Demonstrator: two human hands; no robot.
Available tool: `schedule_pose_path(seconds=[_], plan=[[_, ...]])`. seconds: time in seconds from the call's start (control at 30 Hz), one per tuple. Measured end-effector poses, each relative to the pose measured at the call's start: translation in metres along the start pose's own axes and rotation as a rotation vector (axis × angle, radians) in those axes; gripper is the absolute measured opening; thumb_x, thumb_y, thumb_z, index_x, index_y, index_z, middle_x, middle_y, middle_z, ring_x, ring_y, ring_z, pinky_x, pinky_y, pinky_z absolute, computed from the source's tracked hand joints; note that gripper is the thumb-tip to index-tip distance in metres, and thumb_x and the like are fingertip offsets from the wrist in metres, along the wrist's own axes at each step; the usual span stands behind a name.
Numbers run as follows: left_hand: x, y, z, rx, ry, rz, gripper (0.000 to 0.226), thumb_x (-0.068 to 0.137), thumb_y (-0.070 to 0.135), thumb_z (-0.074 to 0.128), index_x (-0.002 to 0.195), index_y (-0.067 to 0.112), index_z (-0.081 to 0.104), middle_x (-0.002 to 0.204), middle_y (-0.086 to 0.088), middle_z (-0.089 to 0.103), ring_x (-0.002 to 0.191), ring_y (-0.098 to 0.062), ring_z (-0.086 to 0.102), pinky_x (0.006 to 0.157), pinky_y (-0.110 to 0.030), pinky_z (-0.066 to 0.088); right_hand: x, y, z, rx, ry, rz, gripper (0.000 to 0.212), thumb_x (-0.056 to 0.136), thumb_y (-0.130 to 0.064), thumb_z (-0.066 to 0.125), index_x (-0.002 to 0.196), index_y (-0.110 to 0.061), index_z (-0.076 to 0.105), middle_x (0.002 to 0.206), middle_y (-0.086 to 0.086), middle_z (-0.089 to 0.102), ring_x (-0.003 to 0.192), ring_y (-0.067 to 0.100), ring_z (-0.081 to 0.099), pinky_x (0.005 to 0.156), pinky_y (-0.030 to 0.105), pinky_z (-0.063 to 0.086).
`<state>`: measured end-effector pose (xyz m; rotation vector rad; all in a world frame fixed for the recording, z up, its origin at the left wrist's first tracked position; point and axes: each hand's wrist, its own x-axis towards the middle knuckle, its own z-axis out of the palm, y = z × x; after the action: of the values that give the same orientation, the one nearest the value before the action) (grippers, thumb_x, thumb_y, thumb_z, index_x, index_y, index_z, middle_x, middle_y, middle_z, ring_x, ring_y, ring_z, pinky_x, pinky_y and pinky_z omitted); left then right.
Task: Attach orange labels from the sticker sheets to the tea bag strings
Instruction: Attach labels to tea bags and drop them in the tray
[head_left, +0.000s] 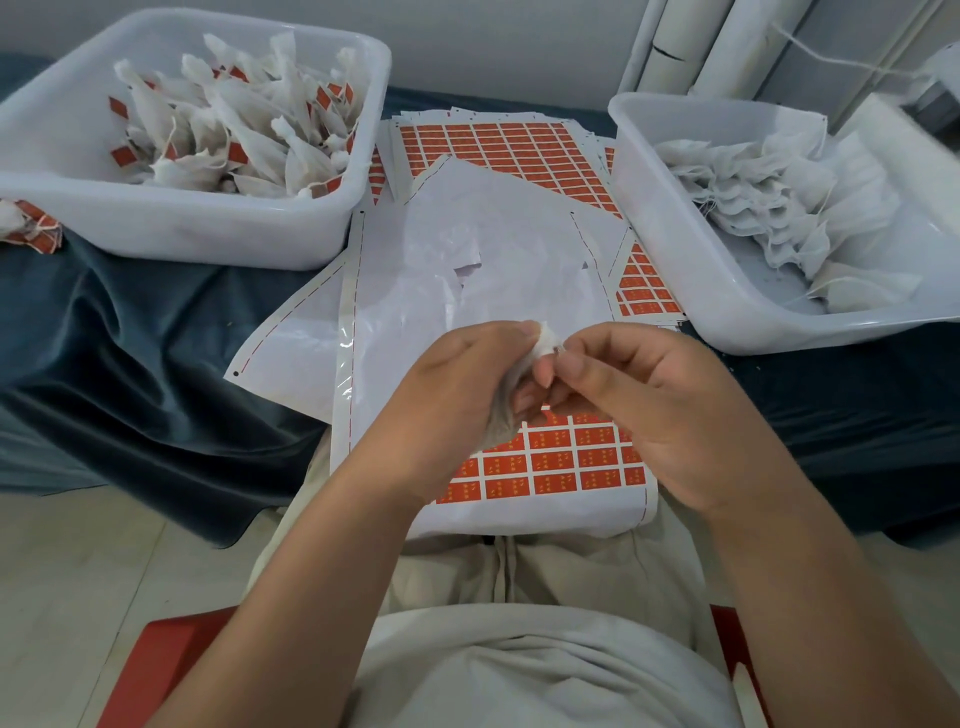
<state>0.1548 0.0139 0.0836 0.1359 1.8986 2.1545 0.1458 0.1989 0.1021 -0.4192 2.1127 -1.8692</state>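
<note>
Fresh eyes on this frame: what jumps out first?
Mid-frame, the left hand and right hand pinch a white tea bag above the sticker sheet on the lap. The left bin is piled with orange-labelled bags; the right bin holds unlabelled ones.

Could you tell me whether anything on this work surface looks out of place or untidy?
Yes: a few labelled tea bags lie on the dark cloth outside the left bin, not inside with the rest. The used backing sheets are also piled askew, one with a torn edge.
</note>
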Motion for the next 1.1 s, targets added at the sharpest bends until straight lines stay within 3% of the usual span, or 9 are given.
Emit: schedule_pose_path(seconds=[0.1,0.2,0.3,0.43,0.57,0.7,0.83,1.0,1.1], plan=[[-0.001,0.001,-0.001,0.092,0.066,0.029,0.045,0.098,0.046,0.044,0.062,0.027,0.064,0.065,0.001,0.053,0.068,-0.013,0.055,0.079,-0.04,0.051,-0.004,-0.007,-0.004,-0.333,0.064,-0.036,0.013,0.102,-0.032,0.068,0.092,-0.028,0.077,0.088,-0.01,0.079,0.085,0.006,0.075,0.074,0.013,0.055],[-0.002,0.0,-0.001,0.2,0.057,0.101,0.045,0.101,0.043,0.042,0.069,0.024,0.068,0.075,-0.01,0.057,0.073,-0.014,0.057,0.076,-0.036,0.053,-0.01,-0.013,-0.001,-0.645,0.055,-0.065,0.018,0.103,-0.04,0.059,0.093,-0.033,0.072,0.084,-0.018,0.074,0.082,0.003,0.071,0.072,0.019,0.054],[-0.002,-0.001,0.001,0.318,0.069,0.156,0.045,0.101,0.043,0.038,0.075,0.02,0.066,0.074,-0.007,0.059,0.067,-0.008,0.058,0.069,-0.025,0.052,-0.013,-0.015,-0.001,-0.843,0.078,-0.113,0.023,0.1,-0.045,0.052,0.093,-0.032,0.069,0.078,-0.013,0.07,0.077,0.007,0.068,0.068,0.027,0.05],[-0.001,-0.002,0.005,0.3,0.07,0.125,0.046,0.099,0.047,0.039,0.067,0.03,0.067,0.07,0.0,0.058,0.066,-0.006,0.056,0.07,-0.027,0.053,-0.012,-0.015,-0.007,-0.772,0.007,-0.049,0.022,0.103,-0.044,0.051,0.087,-0.034,0.061,0.075,-0.013,0.071,0.068,0.008,0.067,0.063,0.022,0.051],[0.001,-0.004,0.005,0.19,0.046,0.041,0.042,0.09,0.056,0.045,0.065,0.033,0.069,0.07,0.005,0.058,0.07,-0.009,0.058,0.078,-0.04,0.057,-0.011,-0.015,-0.011,-0.612,-0.079,0.007,0.023,0.107,-0.041,0.051,0.089,-0.032,0.062,0.073,-0.006,0.073,0.068,0.02,0.068,0.069,0.044,0.058],[0.004,-0.006,0.004,0.21,0.136,-0.026,0.05,0.099,0.048,0.047,0.055,0.039,0.068,0.056,0.012,0.062,0.056,0.002,0.064,0.057,-0.011,0.052,-0.01,-0.016,-0.013,-0.519,-0.099,0.016,0.02,0.108,-0.032,0.057,0.091,-0.032,0.068,0.078,-0.003,0.074,0.074,0.016,0.07,0.076,0.042,0.06],[0.006,-0.008,-0.003,0.224,0.195,-0.102,0.075,0.11,0.028,0.047,0.037,0.036,0.063,0.039,0.014,0.054,0.04,0.006,0.057,0.042,-0.006,0.042,-0.01,-0.014,-0.012,-0.518,-0.026,-0.01,0.013,0.1,-0.031,0.06,0.092,-0.034,0.07,0.079,-0.01,0.074,0.074,0.006,0.071,0.072,0.028,0.054],[0.01,-0.009,0.002,0.04,0.162,-0.086,0.062,0.106,0.036,0.049,0.046,0.029,0.067,0.05,0.009,0.057,0.05,-0.003,0.06,0.058,-0.019,0.057,-0.011,-0.017,-0.013,-0.536,-0.046,-0.01,0.019,0.1,-0.02,0.066,0.089,-0.035,0.071,0.083,-0.013,0.074,0.078,0.007,0.073,0.07,0.022,0.054],[0.004,-0.008,-0.009,0.119,0.105,-0.086,0.074,0.109,0.027,0.038,0.039,0.022,0.058,0.044,0.006,0.045,0.045,-0.008,0.05,0.066,-0.022,0.054,-0.012,-0.019,-0.019,-0.449,-0.136,0.033,0.018,0.095,-0.02,0.066,0.087,-0.034,0.073,0.082,-0.004,0.075,0.075,0.01,0.073,0.07,0.019,0.056]])
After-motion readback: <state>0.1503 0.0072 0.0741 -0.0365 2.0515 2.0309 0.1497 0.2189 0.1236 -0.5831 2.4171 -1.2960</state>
